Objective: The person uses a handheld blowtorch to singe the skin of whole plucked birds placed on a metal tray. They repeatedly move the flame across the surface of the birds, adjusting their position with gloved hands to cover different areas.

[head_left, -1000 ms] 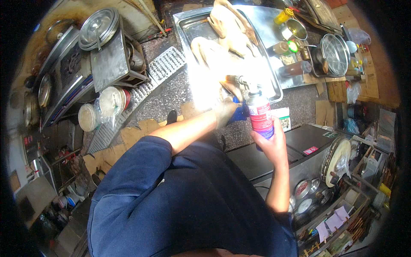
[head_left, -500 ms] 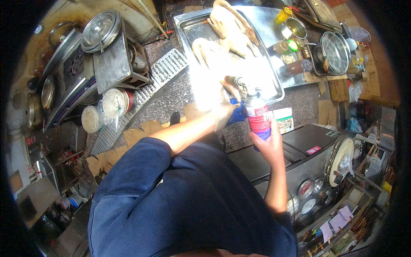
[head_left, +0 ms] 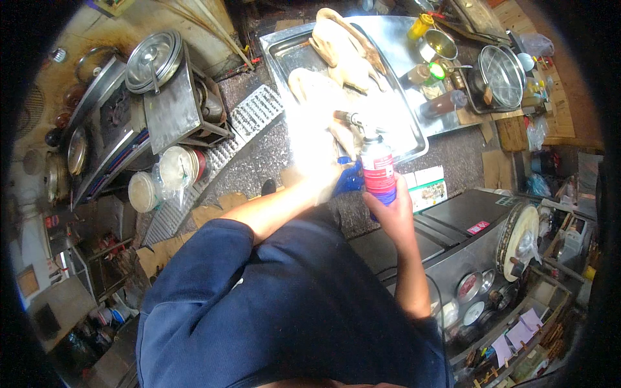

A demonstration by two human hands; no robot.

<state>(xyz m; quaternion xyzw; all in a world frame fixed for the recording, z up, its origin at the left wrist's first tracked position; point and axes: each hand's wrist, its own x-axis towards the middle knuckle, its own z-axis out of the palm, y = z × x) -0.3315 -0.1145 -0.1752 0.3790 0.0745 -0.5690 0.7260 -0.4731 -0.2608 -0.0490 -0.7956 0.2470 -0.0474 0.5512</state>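
Observation:
My right hand (head_left: 392, 205) is wrapped round a red, white and blue gas canister of a blowtorch (head_left: 378, 169). The torch's metal nozzle (head_left: 347, 118) points left across the tray. My left hand (head_left: 348, 178), in a blue glove, is closed on the pale limb of a plucked bird (head_left: 347, 138) at the tray's near edge; the exact grip is partly hidden. A second plucked bird (head_left: 343, 57), duck- or goose-like, lies farther back, with another pale bird (head_left: 310, 84) to its left. Glare washes out the middle of the metal tray (head_left: 417, 126), and no flame can be made out.
Right of the tray stand a metal pot (head_left: 438, 46), a yellow bottle (head_left: 420, 26), a brown bottle (head_left: 445, 103) and a mesh strainer (head_left: 501, 76). A steel counter (head_left: 420, 255) is at my right. Tubs (head_left: 178, 167) and a steel table (head_left: 169, 115) stand left, beside a floor grate (head_left: 257, 110).
The blowtorch and my right hand have shifted a little left. My left hand has moved slightly left too, still closed. The view has tilted a little.

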